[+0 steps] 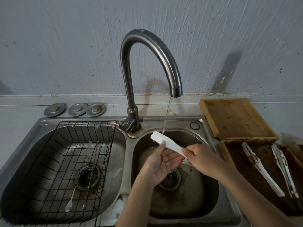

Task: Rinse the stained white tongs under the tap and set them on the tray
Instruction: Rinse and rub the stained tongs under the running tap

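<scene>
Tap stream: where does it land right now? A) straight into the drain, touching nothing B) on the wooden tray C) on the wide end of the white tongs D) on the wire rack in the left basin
C: the water from the tap hits the wide end of the white tongs, which the right hand grips over the right basin, with the left hand open beneath.

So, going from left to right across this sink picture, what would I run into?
Black wire rack with two long forks, left hand, white tongs under the tap's stream, right hand, wooden tray with two more tongs.
</scene>
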`<state>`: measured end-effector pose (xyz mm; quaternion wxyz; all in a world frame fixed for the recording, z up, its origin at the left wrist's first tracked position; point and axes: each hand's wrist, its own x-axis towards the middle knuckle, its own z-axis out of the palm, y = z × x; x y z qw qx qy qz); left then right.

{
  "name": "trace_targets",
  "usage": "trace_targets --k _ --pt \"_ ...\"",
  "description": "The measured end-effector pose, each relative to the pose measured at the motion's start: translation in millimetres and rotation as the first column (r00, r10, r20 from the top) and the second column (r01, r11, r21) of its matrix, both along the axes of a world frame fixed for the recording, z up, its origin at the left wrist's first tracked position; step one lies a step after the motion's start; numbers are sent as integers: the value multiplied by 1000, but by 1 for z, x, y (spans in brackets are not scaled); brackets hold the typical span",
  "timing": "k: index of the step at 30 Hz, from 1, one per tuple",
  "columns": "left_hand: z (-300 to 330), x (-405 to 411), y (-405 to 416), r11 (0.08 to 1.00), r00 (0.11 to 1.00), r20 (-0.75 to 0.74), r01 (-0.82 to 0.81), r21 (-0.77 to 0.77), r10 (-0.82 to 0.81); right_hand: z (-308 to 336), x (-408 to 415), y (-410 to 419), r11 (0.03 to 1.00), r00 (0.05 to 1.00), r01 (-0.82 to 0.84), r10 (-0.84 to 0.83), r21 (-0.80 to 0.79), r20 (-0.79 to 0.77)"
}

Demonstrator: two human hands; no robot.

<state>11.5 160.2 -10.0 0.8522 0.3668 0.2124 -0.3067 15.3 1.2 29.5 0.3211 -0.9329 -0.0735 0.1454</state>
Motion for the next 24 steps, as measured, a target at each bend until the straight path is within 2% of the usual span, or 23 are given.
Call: trace_targets --k 5,14,17,20,22,24 --pt "0 5 13 991 991 -10 137 -6 -137 1 -6 -7 999 998 -46 47 27 -36" --pt "-4 3 14 982 985 14 171 74 -173 -1 -9 -7 997 997 -72 72 -6 -9" --pt "-7 2 21 967 982 5 186 173 -190 0 -13 -9 961 974 -163 193 -224 120" --pt "-9 5 31 976 998 -15 67 206 -65 -1 -16 -12 868 909 -160 315 -470 272" --pt "-9 10 34 976 1000 -18 -8 219 12 -1 -15 -12 798 856 -178 414 -575 309" --pt "-8 14 33 955 1000 16 -15 295 11 -1 -14 -9 735 809 -222 506 -640 300"
